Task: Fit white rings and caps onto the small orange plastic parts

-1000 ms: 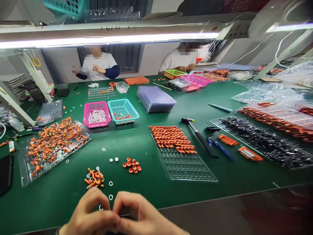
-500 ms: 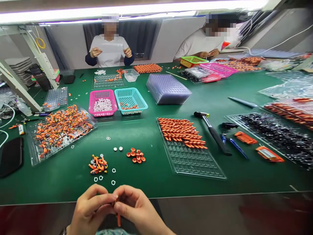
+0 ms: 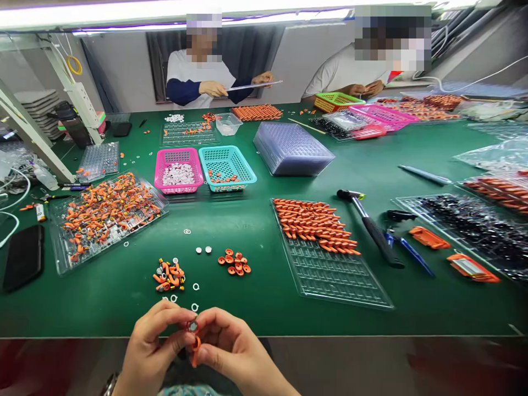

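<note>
Just off the near edge of the table [image 3: 256, 220], the fingers of the left hand [image 3: 154, 338] pinch a small round grey-centred piece [image 3: 192, 326] while those of the right hand [image 3: 233, 344] grip a curved orange piece [image 3: 195, 355] just below it, with a pile of orange parts [image 3: 170, 275] lying nearer that edge than the pink basket [image 3: 179, 190].

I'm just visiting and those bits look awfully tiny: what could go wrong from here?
The small orange piece pinched by the left hand and right hand appears beyond the table's near edge, so if it slipped, it might miss the table.

Loose white rings lie just past the left hand's fingers, so a careless brush could scatter them.

The curved orange parts and orange cups sit in loose neighbouring piles; a knock might mix them.
</note>
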Available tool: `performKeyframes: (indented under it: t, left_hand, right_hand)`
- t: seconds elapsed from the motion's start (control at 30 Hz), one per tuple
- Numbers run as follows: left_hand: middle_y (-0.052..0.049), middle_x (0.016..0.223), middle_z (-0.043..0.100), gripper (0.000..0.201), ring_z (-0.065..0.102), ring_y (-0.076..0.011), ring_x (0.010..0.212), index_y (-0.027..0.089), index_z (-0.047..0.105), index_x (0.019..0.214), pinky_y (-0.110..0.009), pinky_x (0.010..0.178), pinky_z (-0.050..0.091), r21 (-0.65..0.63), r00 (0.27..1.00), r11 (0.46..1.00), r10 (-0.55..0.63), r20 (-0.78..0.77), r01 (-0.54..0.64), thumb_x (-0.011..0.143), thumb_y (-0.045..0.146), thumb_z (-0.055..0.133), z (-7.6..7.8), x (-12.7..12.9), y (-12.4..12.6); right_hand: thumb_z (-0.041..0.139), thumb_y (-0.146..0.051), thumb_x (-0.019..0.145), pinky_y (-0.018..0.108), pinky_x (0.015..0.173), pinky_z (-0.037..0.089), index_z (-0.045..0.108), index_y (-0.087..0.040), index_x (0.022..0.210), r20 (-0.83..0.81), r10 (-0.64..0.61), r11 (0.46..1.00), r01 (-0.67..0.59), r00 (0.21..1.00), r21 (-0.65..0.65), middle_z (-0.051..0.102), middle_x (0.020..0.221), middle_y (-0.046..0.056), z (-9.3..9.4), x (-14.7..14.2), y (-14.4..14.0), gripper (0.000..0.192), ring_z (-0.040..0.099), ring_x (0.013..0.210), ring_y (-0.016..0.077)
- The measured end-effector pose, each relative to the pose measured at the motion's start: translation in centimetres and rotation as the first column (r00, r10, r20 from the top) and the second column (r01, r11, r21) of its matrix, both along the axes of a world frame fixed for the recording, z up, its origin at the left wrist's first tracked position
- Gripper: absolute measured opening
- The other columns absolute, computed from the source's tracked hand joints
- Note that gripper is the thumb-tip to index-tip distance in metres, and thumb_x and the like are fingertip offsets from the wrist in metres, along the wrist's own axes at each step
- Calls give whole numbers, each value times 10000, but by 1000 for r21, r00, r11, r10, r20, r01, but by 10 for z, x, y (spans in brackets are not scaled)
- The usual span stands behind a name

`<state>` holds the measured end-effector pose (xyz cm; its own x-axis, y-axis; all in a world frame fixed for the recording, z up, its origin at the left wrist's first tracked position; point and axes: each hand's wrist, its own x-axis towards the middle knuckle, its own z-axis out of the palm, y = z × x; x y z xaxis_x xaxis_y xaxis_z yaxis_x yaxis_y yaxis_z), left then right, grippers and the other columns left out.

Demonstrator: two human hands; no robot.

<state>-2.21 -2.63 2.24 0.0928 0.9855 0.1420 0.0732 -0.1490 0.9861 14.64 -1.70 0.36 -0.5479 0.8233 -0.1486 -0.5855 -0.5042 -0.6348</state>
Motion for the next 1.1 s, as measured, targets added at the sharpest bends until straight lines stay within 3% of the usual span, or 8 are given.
performKeyframes:
  t: [0.13,0.27,0.43,0.57,0.7,0.9,1.0,1.1]
  left_hand:
    - [-20,796,711,326,657,-151,677,244,747,1067,-225,618,545,-342,971,939,57,232,26,767,364,797,-11,-1,-1]
    - [-14,706,706,222,621,-122,619,170,752,793,-197,591,497,-491,935,859,40,351,147,712,356,843,-10,2,2]
    - [0,674,669,175,619,-120,617,165,718,687,-200,598,510,-427,926,894,38,375,136,735,293,828,1,7,0]
    - [-32,744,739,81,688,-169,686,185,756,745,-231,654,565,-331,985,944,39,166,18,759,250,802,5,5,-6]
    - [-32,716,766,56,708,-179,642,198,774,756,-220,617,582,-260,995,961,96,9,-91,746,245,805,6,3,-10]
    - [-45,730,758,65,711,-168,657,236,816,817,-192,609,574,-108,997,993,30,-68,-38,769,226,773,15,7,-5]
    - [-57,740,747,75,702,-171,672,224,818,822,-200,613,571,-175,1000,984,20,-18,-22,773,259,774,14,8,-5]
    - [-30,712,733,96,671,-148,659,209,788,761,-189,623,550,-342,985,938,108,134,-56,733,296,818,9,11,-8]
  right_hand:
    - [897,-241,665,224,659,533,704,-161,822,-18,-55,997,54,998,-61,730,756,10,-7,-3,0,261,670,645,105]
    - [893,-209,673,212,684,536,714,-169,827,-28,-80,994,77,996,-73,750,765,8,-7,-2,-2,239,690,675,106]
    - [880,-196,694,212,706,537,724,-184,851,-39,-123,990,120,992,-79,747,798,2,-6,-4,-6,222,680,701,101]
    - [871,-204,708,193,701,521,726,-189,851,-15,-156,986,155,988,-67,730,794,-8,-6,-4,-8,204,655,702,89]
    - [862,-227,719,202,695,512,719,-197,840,35,-179,982,180,983,-49,719,792,-5,-6,-3,-8,189,639,717,103]
    - [870,-265,703,232,723,510,709,-201,835,111,-208,977,213,972,-31,709,824,7,-7,-2,-9,218,632,754,128]
    - [869,-270,705,228,719,508,708,-212,834,114,-224,974,225,968,4,695,822,1,-6,-3,-9,215,624,756,127]
    - [854,-258,726,235,744,511,710,-230,857,128,-251,967,243,959,80,681,849,3,-7,-3,-11,197,624,797,138]
